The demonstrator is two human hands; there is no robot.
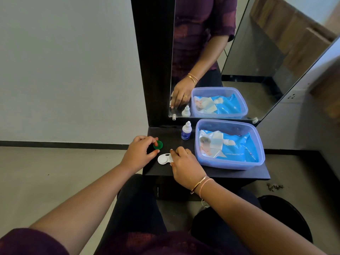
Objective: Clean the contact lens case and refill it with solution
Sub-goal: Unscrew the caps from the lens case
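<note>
A white contact lens case (164, 159) lies on the dark shelf (230, 174), its left well uncovered. My right hand (184, 162) rests on the case's right half and covers it. A green round cap (158, 145) sits just left of and behind the case, with the fingertips of my left hand (139, 151) pinched on it. A small white solution bottle (186, 131) with a blue label stands upright, capped, behind the case near the mirror.
A translucent blue plastic tub (261, 144) holding a blue wet-wipes pack (235, 148) fills the shelf's right half. A mirror (257, 61) stands at the back. The shelf's left edge lies just beside my left hand. My knees are below the shelf.
</note>
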